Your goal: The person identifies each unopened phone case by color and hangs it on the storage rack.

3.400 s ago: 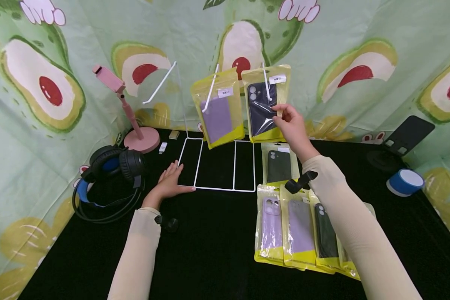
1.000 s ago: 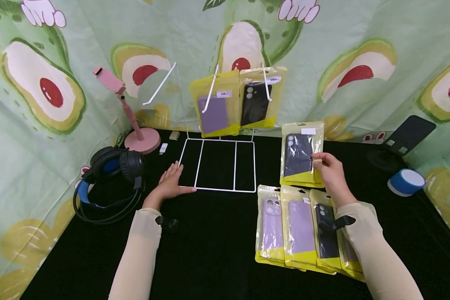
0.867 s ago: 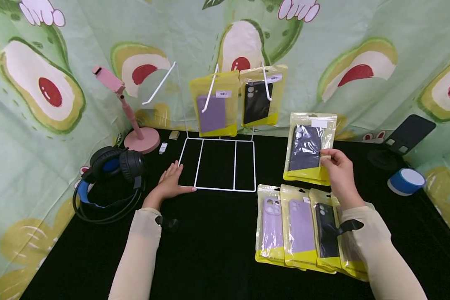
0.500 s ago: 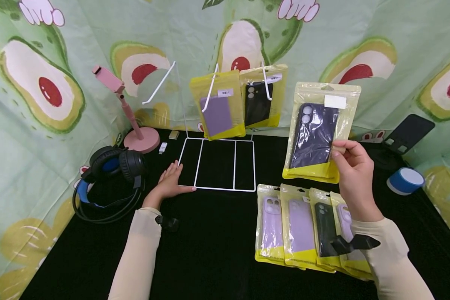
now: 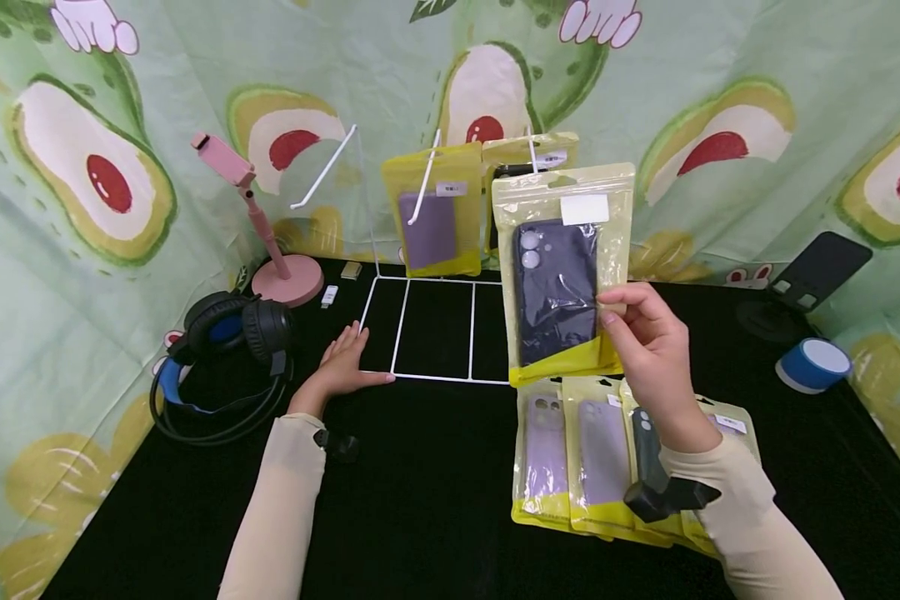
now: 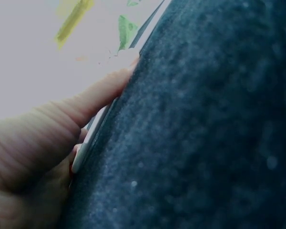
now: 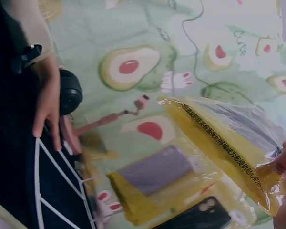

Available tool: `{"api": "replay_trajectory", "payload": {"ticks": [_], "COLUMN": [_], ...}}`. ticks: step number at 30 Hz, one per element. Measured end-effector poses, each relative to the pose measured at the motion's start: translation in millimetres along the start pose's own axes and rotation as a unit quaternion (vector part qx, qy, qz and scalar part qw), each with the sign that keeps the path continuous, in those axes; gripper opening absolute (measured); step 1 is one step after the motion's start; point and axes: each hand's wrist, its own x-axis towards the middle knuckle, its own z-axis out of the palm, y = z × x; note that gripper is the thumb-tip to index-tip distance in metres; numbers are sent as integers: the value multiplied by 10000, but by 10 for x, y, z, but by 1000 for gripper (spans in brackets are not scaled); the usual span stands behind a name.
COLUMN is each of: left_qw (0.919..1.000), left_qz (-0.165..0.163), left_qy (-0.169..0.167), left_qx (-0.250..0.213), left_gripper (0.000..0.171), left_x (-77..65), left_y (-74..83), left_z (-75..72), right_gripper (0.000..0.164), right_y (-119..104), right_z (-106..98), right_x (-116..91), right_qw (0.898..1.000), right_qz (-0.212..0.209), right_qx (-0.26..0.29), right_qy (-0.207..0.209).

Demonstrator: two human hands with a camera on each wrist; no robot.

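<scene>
My right hand (image 5: pixel 652 358) pinches the right edge of a clear-and-yellow bagged phone case (image 5: pixel 558 292), dark with a white label. It is held upright before the rack's right hook, overlapping a hanging bagged black phone case (image 5: pixel 512 152). On the middle hook hangs a bagged purple phone case (image 5: pixel 429 233); the left hook (image 5: pixel 323 167) carries nothing. My left hand (image 5: pixel 337 367) rests with spread fingers on the front left corner of the white wire rack (image 5: pixel 435 378). In the left wrist view, the thumb (image 6: pixel 105 90) lies along the rack's bar.
Several bagged phone cases (image 5: pixel 603 454) lie overlapping at the front right. Headphones (image 5: pixel 266 333) and a pink stand (image 5: pixel 288 279) are on the left, near a small white USB stick (image 5: pixel 329 296). A black phone stand (image 5: pixel 821 271) and blue cylinder (image 5: pixel 812 367) are at right.
My right hand has left the hanging black case, picked up the bagged dark case from the table, raised it, then carried it left toward the rack. My left hand has stayed put.
</scene>
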Motion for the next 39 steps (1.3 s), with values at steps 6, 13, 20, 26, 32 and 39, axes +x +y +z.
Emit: {"api": "replay_trajectory", "payload": {"ticks": [6,13,20,26,32,39], "left_qw": [9999,9999,9999,9999,9999,9999], "left_qz": [-99,-11,13,-18,-87,-51], "left_qy": [-74,5,54,8,-71,-60], "left_qx": [-24,-103,-125,-102,-76,-120], "left_gripper": [108,106,106,107,108,109], "left_x": [-17,-66,-60,-38,-18,-20], "left_y": [40,68,57,50,35,43], "left_z": [2,-52,-102,-77,-28,-16], "right_gripper": [14,15,15,22,27,24], "right_y": [137,286,537,776,943,1057], "right_z": [19,29,90,138,147,9], "right_x": [-41,10,322,638,828,773], "right_qw": [9996,9986,9921,9844,9764,9687], "right_qz": [180,458,1136,1546,1854,2199], "right_qx": [-173,-266,-377,-636,-922,-970], "right_qy": [-112,-30,383,551,617,611]}}
